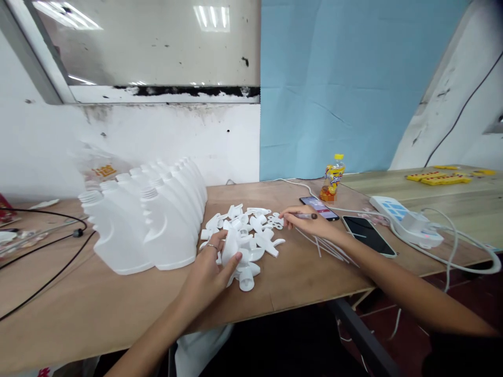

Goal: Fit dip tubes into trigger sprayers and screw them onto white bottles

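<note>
Left grip [220, 257] holds a white part [231, 243], uncapped jugs [168, 230] leftward; right grip [301, 220] holds a tool [307, 215], bottle [334, 178] of orange liquid [325, 193] beyond.

We record a white wall [236, 141], stained, with a framed glossy pane [149, 52] reflecting tube lights [212, 18]. Blue sheeting [334, 94] hangs beside it. We note a brown table [291, 277], a pale wood-grain tabletop [385, 189] at right, and dark red floor [471, 288] below.

Trigger parts [248, 243]: smooth plastic, slight sheen. Jugs [171, 238]: smooth matt plastic. Desk [298, 280]: matt, wood-look. Drink bottle [333, 179]: clear, glossy plastic. Dark phone [370, 238]: glossy screen.
</note>
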Demonstrator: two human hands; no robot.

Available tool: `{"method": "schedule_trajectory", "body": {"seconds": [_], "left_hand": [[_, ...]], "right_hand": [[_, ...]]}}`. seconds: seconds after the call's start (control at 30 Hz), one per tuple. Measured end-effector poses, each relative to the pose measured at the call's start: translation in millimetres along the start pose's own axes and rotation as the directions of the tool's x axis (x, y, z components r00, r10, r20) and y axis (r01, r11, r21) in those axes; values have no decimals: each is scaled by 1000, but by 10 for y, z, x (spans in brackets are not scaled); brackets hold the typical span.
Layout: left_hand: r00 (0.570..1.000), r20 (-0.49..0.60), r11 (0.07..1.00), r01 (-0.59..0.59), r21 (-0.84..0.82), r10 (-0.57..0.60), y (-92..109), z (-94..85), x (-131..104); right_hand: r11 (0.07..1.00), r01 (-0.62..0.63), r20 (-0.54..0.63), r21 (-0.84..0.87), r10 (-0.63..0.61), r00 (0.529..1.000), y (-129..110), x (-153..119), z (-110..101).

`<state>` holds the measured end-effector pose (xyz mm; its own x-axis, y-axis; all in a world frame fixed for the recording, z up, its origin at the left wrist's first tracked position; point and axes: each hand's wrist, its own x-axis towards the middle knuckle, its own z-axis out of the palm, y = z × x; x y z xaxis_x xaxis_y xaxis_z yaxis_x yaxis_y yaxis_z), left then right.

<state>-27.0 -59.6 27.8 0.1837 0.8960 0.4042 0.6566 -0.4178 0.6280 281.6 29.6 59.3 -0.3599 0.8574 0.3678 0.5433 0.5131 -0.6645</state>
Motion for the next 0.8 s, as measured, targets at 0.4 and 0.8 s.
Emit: {"method": "schedule_trajectory", "body": {"seconds": [0.4, 0.8], "left_hand": [[975, -35, 912, -191, 363, 218, -115, 85, 6], [972, -11, 895, -211, 394, 234, -127, 83, -11]], "right_hand": [[997, -58, -489, -43, 30, 872, 590, -61, -670], [701, -654, -545, -285, 443, 712, 1532, -241, -1443]]}}
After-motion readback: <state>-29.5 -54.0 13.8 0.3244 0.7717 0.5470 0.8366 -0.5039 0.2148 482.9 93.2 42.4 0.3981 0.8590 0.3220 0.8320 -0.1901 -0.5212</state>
